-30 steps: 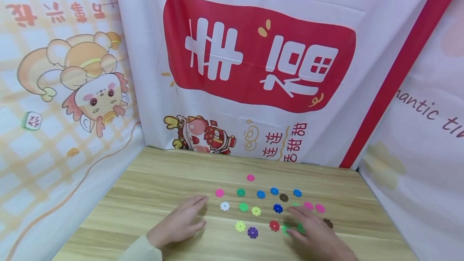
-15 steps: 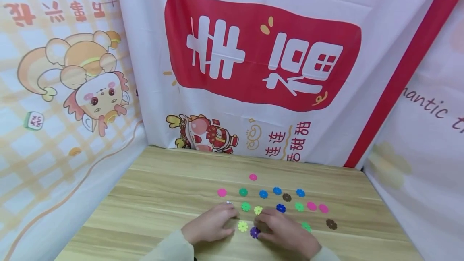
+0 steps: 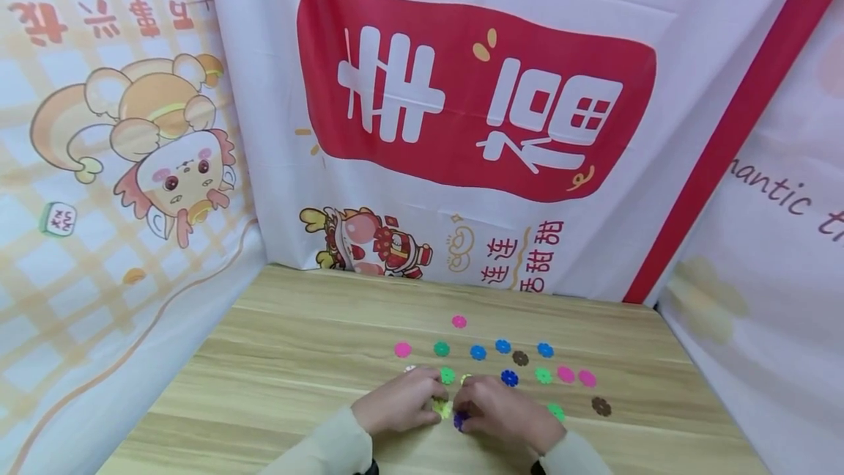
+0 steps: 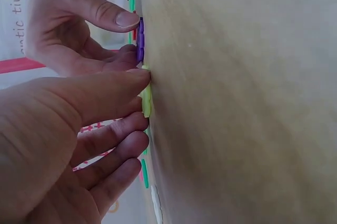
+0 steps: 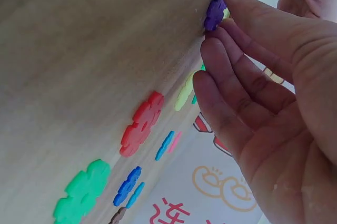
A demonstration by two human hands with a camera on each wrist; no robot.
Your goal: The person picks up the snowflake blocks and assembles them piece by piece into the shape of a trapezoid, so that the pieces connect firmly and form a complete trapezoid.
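Note:
Low over the wooden tabletop (image 3: 316, 321), my two hands are close together. My left hand (image 3: 398, 402) pinches a yellow flower-shaped plastic disc (image 3: 440, 407) between thumb and fingers, clearer in the left wrist view as a yellow disc (image 4: 146, 95) seen edge-on. My right hand (image 3: 504, 410) holds a purple flower-shaped disc (image 3: 459, 421) by its edges; the right wrist view has this purple disc (image 5: 215, 8) at thumb and fingertips. The discs are side by side, apart or nearly touching; I cannot tell which. My right hand hides a red disc (image 5: 142, 124) from the head view.
More flower discs lie scattered flat: a white disc (image 3: 410, 369) partly behind my left hand, a green disc (image 3: 448, 375), a dark blue disc (image 3: 510, 378), a brown disc (image 3: 601, 407) and pink discs (image 3: 587, 378). A printed cloth (image 3: 475, 240) hangs behind the table.
Both hands have come inward from the sides and closed on discs: the left moved right to the yellow one, the right moved left to the purple one.

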